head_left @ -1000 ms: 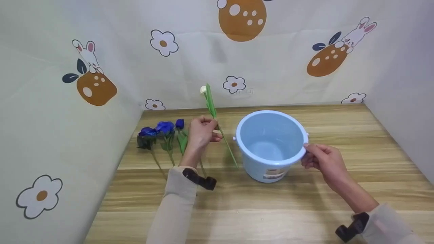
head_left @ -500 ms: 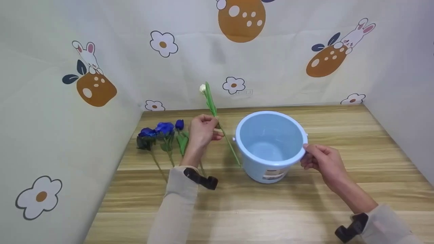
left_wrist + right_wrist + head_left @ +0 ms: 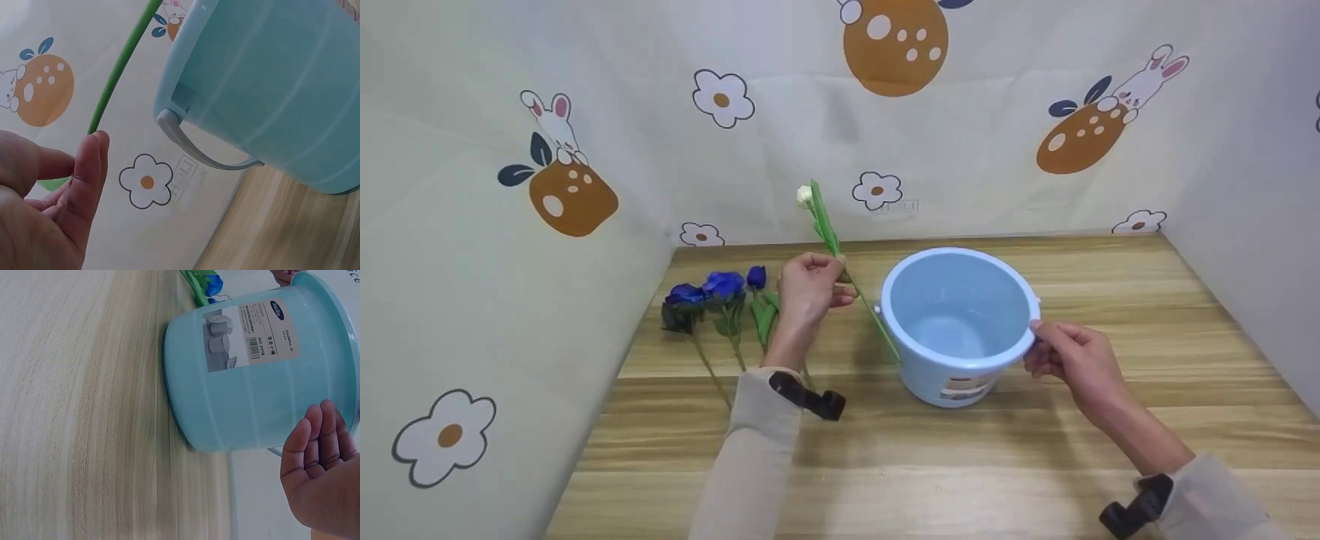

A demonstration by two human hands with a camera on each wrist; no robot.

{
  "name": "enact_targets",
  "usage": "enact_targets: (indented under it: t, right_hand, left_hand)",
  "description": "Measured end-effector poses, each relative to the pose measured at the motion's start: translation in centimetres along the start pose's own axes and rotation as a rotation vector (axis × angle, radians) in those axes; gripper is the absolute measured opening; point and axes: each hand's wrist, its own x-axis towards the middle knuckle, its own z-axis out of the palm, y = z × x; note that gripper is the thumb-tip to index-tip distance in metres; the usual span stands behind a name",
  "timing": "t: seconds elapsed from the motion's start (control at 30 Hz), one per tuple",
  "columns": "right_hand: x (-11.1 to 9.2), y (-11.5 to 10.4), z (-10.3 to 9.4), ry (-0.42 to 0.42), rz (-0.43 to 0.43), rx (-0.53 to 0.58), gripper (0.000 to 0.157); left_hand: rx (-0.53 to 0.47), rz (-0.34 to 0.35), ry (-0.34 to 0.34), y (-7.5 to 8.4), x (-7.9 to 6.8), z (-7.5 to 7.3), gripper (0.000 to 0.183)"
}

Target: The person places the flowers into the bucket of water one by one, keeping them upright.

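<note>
My left hand (image 3: 810,292) pinches the green stem of a white tulip (image 3: 823,223) between thumb and fingers. The tulip leans, its bloom up and to the left, while the lower stem tip overlaps the left outer side of a light blue bucket (image 3: 926,375). In the left wrist view the stem (image 3: 121,64) rises from the fingertips beside the bucket's rim and handle. On the other side, my right hand (image 3: 1076,356) holds the bucket's rim, thumb on top and fingers below. The right wrist view shows those fingers (image 3: 314,439) bent against the outer wall; the thumb is hidden there.
Left of my left forearm, a dark blue flower (image 3: 688,294), a brighter blue flower (image 3: 724,284) and a blue tulip (image 3: 757,277) lie on the wooden table (image 3: 900,480). A printed cloth backdrop (image 3: 780,157) stands behind and along both sides.
The white tulip has tilted further, its lower stem swinging right and slightly up to the bucket's side and its bloom shifting a little left. The right hand keeps its hold on the rim.
</note>
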Motion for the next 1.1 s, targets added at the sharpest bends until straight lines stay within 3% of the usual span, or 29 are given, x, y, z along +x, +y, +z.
enact_targets:
  t: [0.73, 1.1]
  right_hand:
    - [-0.1, 0.0, 0.1, 0.023, 0.0, -0.006, 0.037]
    - [-0.1, 0.1, 0.2, 0.013, 0.002, -0.002, 0.036]
  left_hand:
    - [0.097, 0.003, 0.091, 0.4, -0.2, 0.9, 0.011]
    - [0.021, 0.035, 0.066, 0.2, -0.3, 1.2, 0.013]
